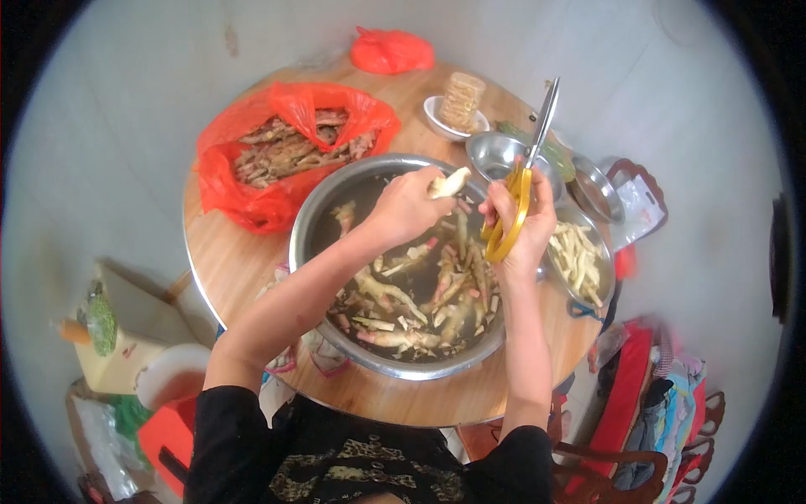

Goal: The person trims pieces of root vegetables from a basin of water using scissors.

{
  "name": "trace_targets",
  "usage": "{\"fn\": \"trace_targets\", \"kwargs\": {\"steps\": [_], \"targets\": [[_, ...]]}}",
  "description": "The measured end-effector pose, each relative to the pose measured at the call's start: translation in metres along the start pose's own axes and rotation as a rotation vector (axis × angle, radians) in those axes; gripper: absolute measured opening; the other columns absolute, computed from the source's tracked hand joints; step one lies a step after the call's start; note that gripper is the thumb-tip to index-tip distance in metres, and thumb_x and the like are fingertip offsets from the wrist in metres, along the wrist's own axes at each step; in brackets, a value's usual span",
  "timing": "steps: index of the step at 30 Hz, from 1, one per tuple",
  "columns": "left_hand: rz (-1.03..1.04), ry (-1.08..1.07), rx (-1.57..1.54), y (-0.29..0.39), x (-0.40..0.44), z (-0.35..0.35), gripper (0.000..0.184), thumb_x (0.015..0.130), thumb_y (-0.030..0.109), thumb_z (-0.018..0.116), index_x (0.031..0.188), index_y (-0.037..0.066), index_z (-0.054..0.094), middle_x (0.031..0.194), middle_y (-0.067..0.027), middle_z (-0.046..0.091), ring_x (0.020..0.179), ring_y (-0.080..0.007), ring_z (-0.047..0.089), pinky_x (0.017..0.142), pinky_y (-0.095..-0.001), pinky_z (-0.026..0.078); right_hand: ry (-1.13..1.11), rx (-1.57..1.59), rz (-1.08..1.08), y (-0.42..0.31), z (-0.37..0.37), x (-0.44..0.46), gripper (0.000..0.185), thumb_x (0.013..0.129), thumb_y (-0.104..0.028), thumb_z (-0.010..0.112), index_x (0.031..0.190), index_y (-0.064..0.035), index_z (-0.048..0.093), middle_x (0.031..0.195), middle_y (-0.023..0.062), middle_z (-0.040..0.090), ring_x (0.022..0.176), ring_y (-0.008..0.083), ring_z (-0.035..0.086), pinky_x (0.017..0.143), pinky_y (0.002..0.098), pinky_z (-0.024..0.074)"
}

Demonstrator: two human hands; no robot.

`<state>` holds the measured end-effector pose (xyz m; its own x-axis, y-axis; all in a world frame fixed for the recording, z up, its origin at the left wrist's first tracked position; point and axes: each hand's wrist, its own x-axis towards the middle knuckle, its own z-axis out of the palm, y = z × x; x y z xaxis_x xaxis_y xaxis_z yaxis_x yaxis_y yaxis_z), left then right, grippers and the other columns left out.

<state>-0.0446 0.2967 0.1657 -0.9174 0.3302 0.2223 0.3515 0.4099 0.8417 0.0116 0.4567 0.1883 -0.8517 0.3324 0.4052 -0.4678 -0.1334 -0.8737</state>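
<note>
In the head view, both hands are busy above the basin (403, 370). The left hand (407, 204) is closed around one pale piece (451, 182), and its free end comes out of the fist. The right hand (541, 217) is closed around the scissors (544, 122), by the gold handles.

The important relation is between this piece and the blades. The long axis of the piece goes from about 8 to 2 o'clock, with the free end at 2. The blades point between 12 and 1 o'clock, so the two axes are not parallel. From the piece, the blades lie at 2 o'clock and the handles at 4; they are near, but I see a gap and no touching. The blades seem together or nearly so.

Below the left hand, toward 6 o'clock, more pale roots (382, 292) lie in the basin. The dish (606, 284) with pale strips (576, 259) is at 5 o'clock from the right hand. At 10 o'clock from the left hand stands the red bag (225, 186).
</note>
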Motion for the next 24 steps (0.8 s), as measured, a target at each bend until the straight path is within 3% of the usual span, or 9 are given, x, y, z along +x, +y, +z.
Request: {"fn": "trace_targets", "kwargs": {"steps": [2, 5, 6, 9, 12, 14, 15, 17, 24], "targets": [[0.018, -0.114, -0.464, -0.019, 0.011, 0.006, 0.028, 0.089, 0.016, 0.073, 0.111, -0.001, 0.064, 0.093, -0.0081, 0.071, 0.080, -0.0153, 0.067, 0.071, -0.0321, 0.053, 0.016, -0.128, 0.008, -0.002, -0.005, 0.000, 0.053, 0.090, -0.003, 0.072, 0.137, -0.0049, 0.049, 0.090, 0.0047, 0.067, 0.070, 0.0115, 0.066, 0.056, 0.0221, 0.0470], [-0.051, -0.212, -0.671, 0.000, 0.002, -0.002, 0.025, 0.092, 0.012, 0.070, 0.111, -0.002, 0.063, 0.096, -0.0030, 0.068, 0.082, -0.0069, 0.061, 0.072, -0.0270, 0.052, 0.042, -0.223, 0.008, 0.000, -0.006, 0.003, 0.054, 0.088, -0.003, 0.074, 0.136, 0.0001, 0.051, 0.092, 0.0074, 0.068, 0.065, 0.0125, 0.066, 0.051, 0.0197, 0.0433], [-0.048, -0.217, -0.668, 0.000, 0.002, -0.001, 0.025, 0.092, 0.012, 0.070, 0.111, -0.002, 0.063, 0.096, -0.0030, 0.068, 0.082, -0.0069, 0.061, 0.072, -0.0270, 0.052, 0.025, -0.274, 0.042, 0.001, -0.007, 0.002, 0.055, 0.088, -0.003, 0.074, 0.138, -0.0044, 0.051, 0.093, 0.0055, 0.068, 0.076, 0.0132, 0.066, 0.066, 0.0253, 0.0511], [-0.060, -0.235, -0.680, -0.007, 0.003, 0.008, 0.027, 0.092, 0.012, 0.070, 0.113, -0.003, 0.062, 0.098, -0.0043, 0.068, 0.084, -0.0092, 0.062, 0.076, -0.0278, 0.052, -0.015, -0.254, -0.012, 0.009, -0.004, 0.001, 0.055, 0.087, -0.002, 0.074, 0.137, -0.0041, 0.052, 0.095, 0.0057, 0.067, 0.084, 0.0126, 0.065, 0.072, 0.0261, 0.0514], [0.068, -0.099, -0.357, -0.008, -0.001, 0.016, 0.028, 0.092, 0.014, 0.069, 0.115, 0.000, 0.062, 0.098, -0.0086, 0.070, 0.089, -0.0155, 0.066, 0.079, -0.0322, 0.053, 0.008, -0.263, -0.061, 0.022, -0.006, 0.005, 0.054, 0.085, -0.001, 0.076, 0.134, -0.0030, 0.054, 0.096, 0.0052, 0.066, 0.088, 0.0113, 0.062, 0.077, 0.0278, 0.0513], [0.131, -0.017, -0.165, 0.009, -0.011, 0.009, 0.031, 0.089, 0.014, 0.069, 0.117, 0.004, 0.063, 0.105, -0.0150, 0.069, 0.096, -0.0281, 0.069, 0.083, -0.0385, 0.053, 0.027, -0.294, -0.093, 0.024, -0.007, 0.007, 0.053, 0.085, -0.001, 0.076, 0.133, -0.0027, 0.054, 0.095, 0.0049, 0.066, 0.088, 0.0109, 0.061, 0.078, 0.0279, 0.0512], [0.132, -0.020, -0.165, 0.008, -0.012, 0.012, 0.031, 0.089, 0.014, 0.069, 0.117, 0.004, 0.063, 0.105, -0.0150, 0.069, 0.096, -0.0281, 0.069, 0.083, -0.0385, 0.053, 0.046, -0.367, -0.137, 0.026, -0.007, 0.008, 0.052, 0.085, -0.003, 0.077, 0.132, -0.0023, 0.054, 0.095, 0.0052, 0.066, 0.085, 0.0110, 0.061, 0.076, 0.0277, 0.0512], [0.347, 0.150, 0.049, 0.002, -0.012, 0.016, 0.033, 0.086, 0.013, 0.069, 0.117, 0.007, 0.064, 0.110, -0.0181, 0.066, 0.102, -0.0377, 0.066, 0.085, -0.0428, 0.052, 0.066, -0.441, -0.179, 0.024, -0.007, 0.007, 0.051, 0.086, -0.004, 0.077, 0.131, -0.0018, 0.054, 0.094, 0.0055, 0.066, 0.082, 0.0110, 0.061, 0.075, 0.0275, 0.0512], [0.415, 0.152, 0.066, 0.001, -0.013, 0.015, 0.028, 0.087, 0.015, 0.063, 0.115, 0.012, 0.064, 0.109, -0.0168, 0.064, 0.096, -0.0430, 0.064, 0.080, -0.0512, 0.051, 0.081, -0.257, 0.018, 0.009, -0.006, 0.000, 0.052, 0.088, -0.002, 0.072, 0.135, -0.0002, 0.049, 0.086, 0.0071, 0.066, 0.074, 0.0124, 0.065, 0.064, 0.0252, 0.0504]]}}
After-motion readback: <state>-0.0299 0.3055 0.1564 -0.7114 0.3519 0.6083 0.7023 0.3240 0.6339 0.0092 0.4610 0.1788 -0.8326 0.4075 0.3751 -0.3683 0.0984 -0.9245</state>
